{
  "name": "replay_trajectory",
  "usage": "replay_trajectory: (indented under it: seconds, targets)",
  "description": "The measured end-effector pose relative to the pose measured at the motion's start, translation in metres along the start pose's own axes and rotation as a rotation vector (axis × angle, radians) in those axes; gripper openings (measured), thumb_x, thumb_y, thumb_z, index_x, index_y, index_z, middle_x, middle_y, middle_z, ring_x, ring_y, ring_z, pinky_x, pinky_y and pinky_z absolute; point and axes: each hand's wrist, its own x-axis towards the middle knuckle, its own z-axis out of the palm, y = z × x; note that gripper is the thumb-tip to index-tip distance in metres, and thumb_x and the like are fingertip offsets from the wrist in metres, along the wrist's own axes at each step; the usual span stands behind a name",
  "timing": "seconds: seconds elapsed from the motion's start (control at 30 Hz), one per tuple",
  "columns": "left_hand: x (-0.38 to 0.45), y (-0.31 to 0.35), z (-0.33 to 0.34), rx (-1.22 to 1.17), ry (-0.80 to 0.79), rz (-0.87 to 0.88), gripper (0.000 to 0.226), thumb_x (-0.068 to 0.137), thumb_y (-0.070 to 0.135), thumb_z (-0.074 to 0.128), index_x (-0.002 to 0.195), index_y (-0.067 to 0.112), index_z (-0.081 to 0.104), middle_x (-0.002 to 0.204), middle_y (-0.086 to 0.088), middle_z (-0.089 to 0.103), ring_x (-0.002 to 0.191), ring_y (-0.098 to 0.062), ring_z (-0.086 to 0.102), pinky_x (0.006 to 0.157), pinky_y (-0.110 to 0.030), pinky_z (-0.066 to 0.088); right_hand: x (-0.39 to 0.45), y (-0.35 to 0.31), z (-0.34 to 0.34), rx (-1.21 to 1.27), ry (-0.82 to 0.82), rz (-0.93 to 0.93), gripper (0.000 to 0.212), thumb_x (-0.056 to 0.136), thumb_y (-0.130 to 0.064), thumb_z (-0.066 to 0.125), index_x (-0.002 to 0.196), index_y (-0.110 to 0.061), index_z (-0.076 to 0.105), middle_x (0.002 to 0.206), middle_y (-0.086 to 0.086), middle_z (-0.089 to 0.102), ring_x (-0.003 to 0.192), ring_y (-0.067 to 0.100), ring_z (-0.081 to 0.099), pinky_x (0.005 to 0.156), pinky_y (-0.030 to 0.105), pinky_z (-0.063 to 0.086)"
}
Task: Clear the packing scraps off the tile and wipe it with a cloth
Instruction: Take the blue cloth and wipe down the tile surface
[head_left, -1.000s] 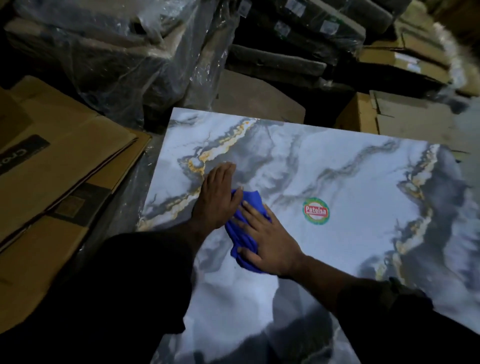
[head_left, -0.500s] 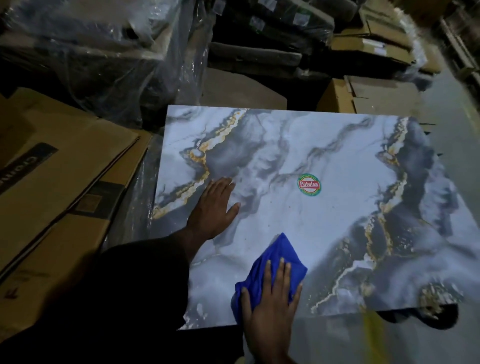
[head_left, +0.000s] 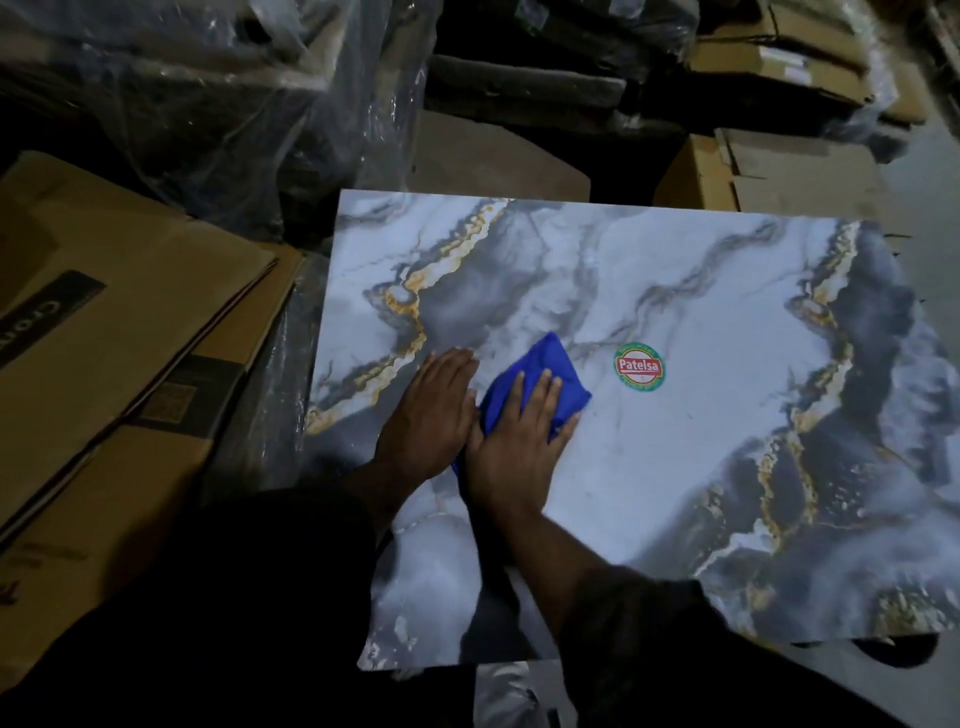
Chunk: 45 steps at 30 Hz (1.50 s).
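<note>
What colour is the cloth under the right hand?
Bright blue cloth, seen in the head view, the only view given.

head view | looks down, close, over tile (head_left: 649, 457) | dim, perhaps tilted

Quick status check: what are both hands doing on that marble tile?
Left hand flat on tile. Right hand presses blue cloth. No scraps visible; sticker just ahead.

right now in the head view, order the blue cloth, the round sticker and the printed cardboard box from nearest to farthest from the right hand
1. Blue cloth: under the right hand, which presses on it.
2. Round sticker: on the tile, just right of the cloth.
3. Cardboard box: far left, off the tile.
</note>
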Motion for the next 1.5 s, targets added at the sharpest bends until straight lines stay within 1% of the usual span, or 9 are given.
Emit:
replay_trajectory:
  seconds: [0.13, 0.27, 0.47, 0.67, 0.77, 0.9, 1.1, 1.27, 1.5]
  targets:
    - [-0.002, 0.002, -0.004, 0.015, -0.002, 0.011, 0.043, 0.105, 0.018, 0.039, 0.138, -0.004, 0.056, 0.143, -0.018, 0.058, 0.137, -0.03, 0.052, 0.119, -0.048, 0.036, 0.024, 0.012, -0.01, 0.014, -0.077, -0.18, 0.07, 0.103, -0.056, 0.031, 0.162, -0.021, 0.017, 0.171, 0.008, 0.005, 0.158, 0.022, -0.004, 0.125, 0.054, 0.001]
    - [-0.002, 0.007, -0.009, 0.038, -0.019, 0.003, 0.046, 0.106, 0.022, 0.037, 0.139, -0.003, 0.056, 0.143, -0.017, 0.058, 0.137, -0.03, 0.052, 0.119, -0.048, 0.037, -0.029, 0.054, -0.019, 0.066, -0.053, -0.299, 0.073, 0.1, -0.058, 0.039, 0.162, -0.023, 0.021, 0.171, 0.003, 0.005, 0.158, 0.019, -0.005, 0.126, 0.053, 0.004]
    - [-0.001, 0.007, -0.006, 0.068, 0.008, 0.02, 0.042, 0.103, 0.018, 0.047, 0.138, -0.004, 0.056, 0.142, -0.018, 0.059, 0.135, -0.032, 0.054, 0.116, -0.048, 0.039, -0.097, 0.077, -0.006, -0.079, 0.008, -0.15, 0.074, 0.098, -0.056, 0.034, 0.159, -0.014, 0.03, 0.169, 0.011, 0.014, 0.158, 0.029, 0.003, 0.124, 0.058, 0.012]
    - [-0.004, 0.002, 0.001, 0.148, -0.023, 0.035, 0.047, 0.101, 0.012, 0.046, 0.146, -0.002, 0.048, 0.151, -0.017, 0.05, 0.143, -0.03, 0.045, 0.12, -0.048, 0.034, -0.055, 0.048, -0.007, -0.107, 0.004, -0.039, 0.073, 0.099, -0.052, 0.03, 0.159, -0.011, 0.03, 0.168, 0.017, 0.015, 0.157, 0.031, 0.007, 0.124, 0.058, 0.012]
    - [-0.002, 0.002, -0.002, 0.216, -0.117, -0.057, 0.053, 0.102, 0.021, 0.041, 0.152, 0.003, 0.041, 0.157, -0.012, 0.043, 0.149, -0.027, 0.036, 0.123, -0.05, 0.025, -0.017, 0.035, -0.005, -0.086, -0.013, -0.051, 0.072, 0.101, -0.05, 0.042, 0.16, -0.011, 0.026, 0.169, 0.017, 0.011, 0.157, 0.031, 0.005, 0.124, 0.058, 0.008]
    - [0.002, 0.005, -0.005, 0.234, -0.151, -0.174, 0.059, 0.101, 0.034, 0.029, 0.153, 0.007, 0.041, 0.158, -0.009, 0.042, 0.151, -0.024, 0.033, 0.124, -0.052, 0.021, 0.05, 0.013, -0.006, -0.034, -0.022, -0.082, 0.073, 0.1, -0.051, 0.042, 0.16, -0.011, 0.026, 0.169, 0.017, 0.012, 0.157, 0.029, 0.004, 0.124, 0.057, 0.005]
    - [0.006, 0.006, -0.006, 0.183, -0.144, -0.257, 0.064, 0.103, 0.042, 0.034, 0.157, 0.009, 0.033, 0.163, -0.007, 0.034, 0.154, -0.022, 0.025, 0.126, -0.05, 0.014, 0.147, -0.021, -0.006, -0.001, -0.021, -0.236, 0.076, 0.098, -0.055, 0.042, 0.16, -0.014, 0.025, 0.169, 0.016, 0.012, 0.157, 0.027, 0.004, 0.125, 0.057, 0.004]
    - [0.004, 0.012, -0.01, 0.148, -0.03, -0.266, 0.061, 0.097, 0.035, 0.051, 0.149, 0.004, 0.047, 0.157, -0.01, 0.045, 0.148, -0.025, 0.039, 0.122, -0.049, 0.028, 0.223, -0.055, -0.001, 0.035, -0.066, -0.378, 0.076, 0.099, -0.057, 0.041, 0.16, -0.015, 0.025, 0.169, 0.014, 0.01, 0.157, 0.025, 0.002, 0.124, 0.057, 0.005]
    - [0.003, 0.017, -0.01, 0.206, 0.037, -0.263, 0.058, 0.097, 0.029, 0.053, 0.147, 0.001, 0.048, 0.154, -0.013, 0.048, 0.145, -0.027, 0.042, 0.121, -0.045, 0.03, 0.259, -0.075, 0.003, -0.028, -0.178, -0.85, 0.069, 0.102, -0.052, 0.044, 0.161, -0.022, 0.023, 0.171, 0.005, 0.008, 0.158, 0.019, 0.001, 0.124, 0.051, 0.004]
